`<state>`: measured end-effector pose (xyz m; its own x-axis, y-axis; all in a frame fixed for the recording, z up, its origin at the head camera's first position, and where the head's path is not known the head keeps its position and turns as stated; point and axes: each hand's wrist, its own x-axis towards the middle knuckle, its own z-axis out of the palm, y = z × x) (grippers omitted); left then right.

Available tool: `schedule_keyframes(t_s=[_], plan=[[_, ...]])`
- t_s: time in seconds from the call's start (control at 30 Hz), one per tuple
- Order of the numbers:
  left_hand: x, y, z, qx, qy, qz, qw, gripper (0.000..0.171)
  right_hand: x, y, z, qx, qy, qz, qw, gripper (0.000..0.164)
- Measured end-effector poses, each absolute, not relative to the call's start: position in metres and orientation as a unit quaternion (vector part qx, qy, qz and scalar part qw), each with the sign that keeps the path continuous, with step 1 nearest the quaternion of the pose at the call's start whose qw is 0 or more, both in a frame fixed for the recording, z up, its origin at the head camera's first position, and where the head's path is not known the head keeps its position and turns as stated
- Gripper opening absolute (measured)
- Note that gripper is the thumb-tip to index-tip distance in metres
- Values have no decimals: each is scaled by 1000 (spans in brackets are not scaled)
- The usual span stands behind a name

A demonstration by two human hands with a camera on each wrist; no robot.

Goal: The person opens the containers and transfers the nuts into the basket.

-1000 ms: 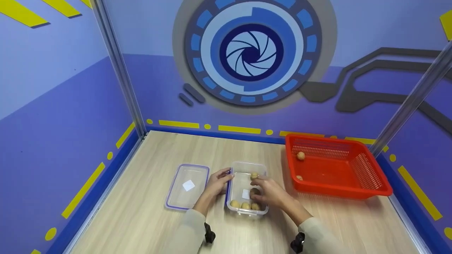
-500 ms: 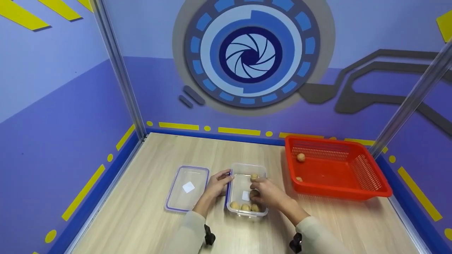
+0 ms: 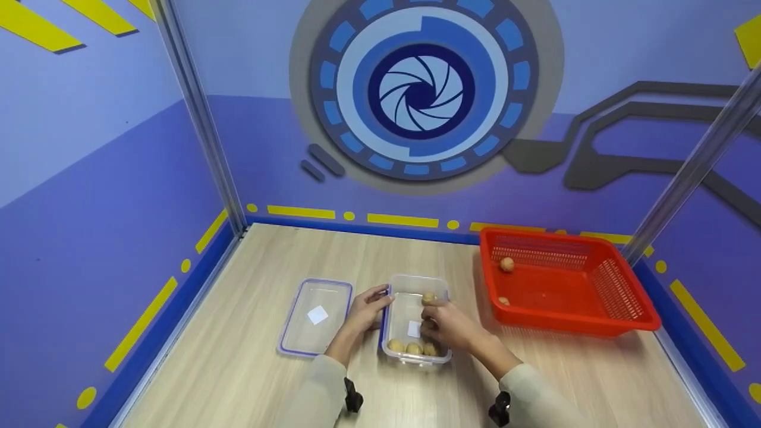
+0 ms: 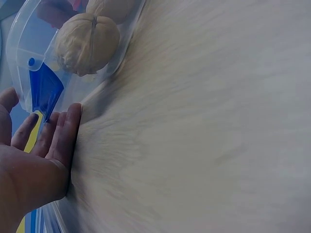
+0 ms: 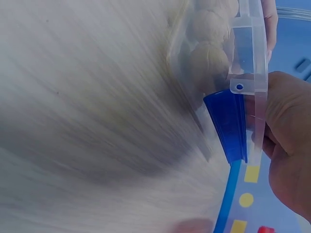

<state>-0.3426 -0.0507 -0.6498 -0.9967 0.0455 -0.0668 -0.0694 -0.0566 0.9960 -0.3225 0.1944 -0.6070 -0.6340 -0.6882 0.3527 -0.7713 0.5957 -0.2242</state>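
A clear lidless plastic food container (image 3: 405,309) with blue side latches stands on the table. Three walnuts (image 3: 413,348) line its near end, and another walnut (image 3: 428,296) sits toward the far right corner. My left hand (image 3: 364,310) rests along the container's left side, its fingers extended by the blue latch (image 4: 44,90) in the left wrist view. Reaching over the right wall, my right hand (image 3: 450,324) has its fingers inside, pinching a walnut (image 3: 426,327) that they mostly cover. A white square label lies beside that walnut on the container's bottom.
The container's lid (image 3: 303,333), with a purple-blue edge and a white label, lies flat to the left. At the right stands a red plastic basket (image 3: 565,291) with two walnuts (image 3: 506,264) by its left wall. Purple wall panels border the table (image 3: 255,261).
My right hand's fingers have closed in slightly over the walnut at the container's right side, hiding more of it. My left hand stays against the left wall.
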Motion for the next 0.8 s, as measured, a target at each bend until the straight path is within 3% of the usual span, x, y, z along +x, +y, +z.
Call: schedule_keyframes(t_s=[0.57,0.8], plan=[[-341,-50,-651,-4,683,730,38,51,-323,199,-574,373,-887,262,73,13],[-342,-52,-648,-13,672,738,55,52,-331,221,-552,332,-891,284,124,18]])
